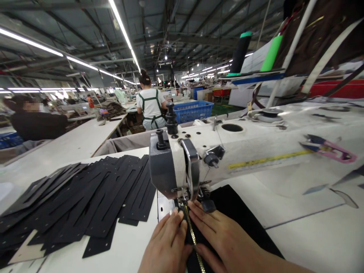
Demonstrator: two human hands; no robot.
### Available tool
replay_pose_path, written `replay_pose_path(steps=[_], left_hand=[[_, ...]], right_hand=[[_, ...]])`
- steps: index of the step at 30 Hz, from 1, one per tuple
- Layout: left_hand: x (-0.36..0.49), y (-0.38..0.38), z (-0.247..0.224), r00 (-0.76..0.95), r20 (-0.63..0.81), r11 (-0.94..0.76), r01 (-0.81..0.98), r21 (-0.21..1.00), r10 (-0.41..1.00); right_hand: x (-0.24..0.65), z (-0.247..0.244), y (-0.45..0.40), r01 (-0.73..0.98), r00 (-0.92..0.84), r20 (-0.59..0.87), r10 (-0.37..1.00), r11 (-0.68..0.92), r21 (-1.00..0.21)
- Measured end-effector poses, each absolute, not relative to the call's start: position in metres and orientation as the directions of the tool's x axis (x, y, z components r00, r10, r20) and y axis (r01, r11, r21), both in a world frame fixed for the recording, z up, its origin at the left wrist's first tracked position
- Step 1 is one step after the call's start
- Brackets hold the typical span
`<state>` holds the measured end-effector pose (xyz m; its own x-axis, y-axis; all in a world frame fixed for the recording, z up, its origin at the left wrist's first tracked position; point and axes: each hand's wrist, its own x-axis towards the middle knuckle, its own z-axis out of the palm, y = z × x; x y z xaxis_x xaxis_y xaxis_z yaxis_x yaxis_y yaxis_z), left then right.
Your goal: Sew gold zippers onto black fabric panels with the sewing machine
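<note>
A white sewing machine [256,144] stands over the worktable, its needle and presser foot just above a gold-toothed zipper [192,233] on black tape. The zipper runs toward me between my hands, over black fabric [241,216] that extends to the right. My left hand [167,242] lies flat on the left side of the zipper, fingertips close to the presser foot. On the other side, my right hand [222,237] rests with its fingers stretched forward over the black material, thumb beside the zipper. Neither hand grips anything visibly.
Black slotted pieces [93,197] lie in an overlapping pile at left. Pink-handled snips [332,148] rest on the machine arm. Thread cones [271,53] stand above. Beyond are a blue crate [193,111], a person in a green apron [150,104] and another person [36,119] at far left.
</note>
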<state>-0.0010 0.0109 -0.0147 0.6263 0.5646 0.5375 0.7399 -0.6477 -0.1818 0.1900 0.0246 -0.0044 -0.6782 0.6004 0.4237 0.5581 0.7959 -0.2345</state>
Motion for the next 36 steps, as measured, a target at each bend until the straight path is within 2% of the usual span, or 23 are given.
replay_pose_path(steps=[21,28,31,34,36], left_hand=[[-0.001,0.009,-0.012,0.6,0.541,-0.627,0.762,-0.163,0.589],[-0.002,0.009,-0.012,0.598,0.523,-0.631,0.763,-0.141,0.607],[0.0,0.009,-0.01,0.589,0.502,-0.624,0.772,-0.12,0.633],[0.0,0.009,-0.008,0.576,0.498,-0.614,0.782,-0.105,0.648],[0.0,0.008,-0.009,0.565,0.509,-0.608,0.788,-0.099,0.649]], right_hand=[[0.187,0.003,0.019,0.575,-0.648,0.374,0.663,0.749,-0.329],[0.187,-0.001,0.02,0.552,-0.611,0.401,0.683,0.73,-0.402],[0.189,0.004,0.024,0.508,-0.529,0.432,0.731,0.68,-0.529],[0.193,0.013,0.034,0.468,-0.291,0.485,0.825,0.565,-0.68],[0.196,0.02,0.043,0.443,-0.15,0.5,0.853,0.51,-0.737]])
